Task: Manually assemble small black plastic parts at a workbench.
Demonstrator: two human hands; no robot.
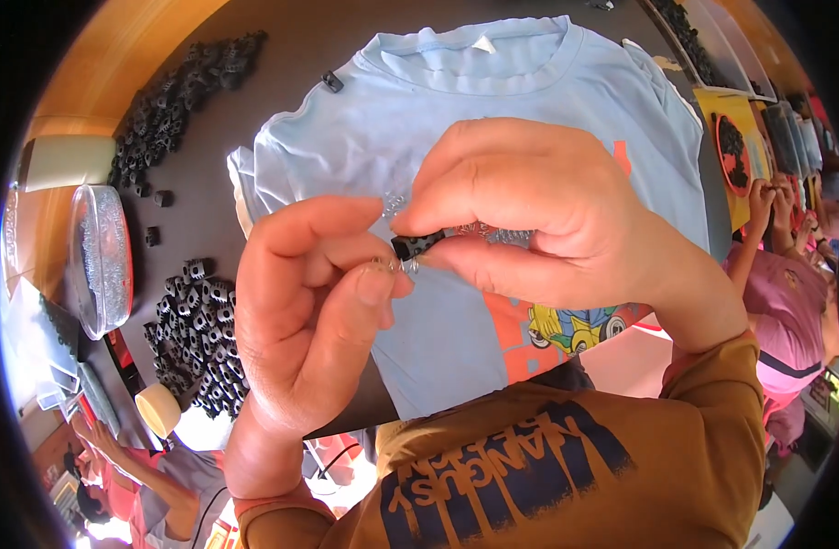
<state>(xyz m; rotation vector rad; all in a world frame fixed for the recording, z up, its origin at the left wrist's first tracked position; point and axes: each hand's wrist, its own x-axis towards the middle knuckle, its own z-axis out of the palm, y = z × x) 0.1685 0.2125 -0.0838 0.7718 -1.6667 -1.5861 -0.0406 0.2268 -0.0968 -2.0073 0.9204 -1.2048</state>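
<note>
My right hand (538,215) pinches a small black toothed plastic piece (421,244), which looks like half of a mini hair claw clip, between thumb and fingertips. Facing it, my left hand (314,302) is curled, its thumb and a finger closed on a thin metal spring (407,266) at the piece's lower edge. The left index finger is raised apart. More small silver springs (509,235) lie on the cloth behind my right hand, partly hidden by it. Beneath both hands a light blue T-shirt (346,137) with a coloured print is spread over the dark table.
Black plastic pieces form one heap (190,329) at the left and another (167,114) at the far left. A clear round tub (103,261) of springs stands beyond them. A cream round lid-like thing (158,409) sits near the left edge. Other people work at both sides.
</note>
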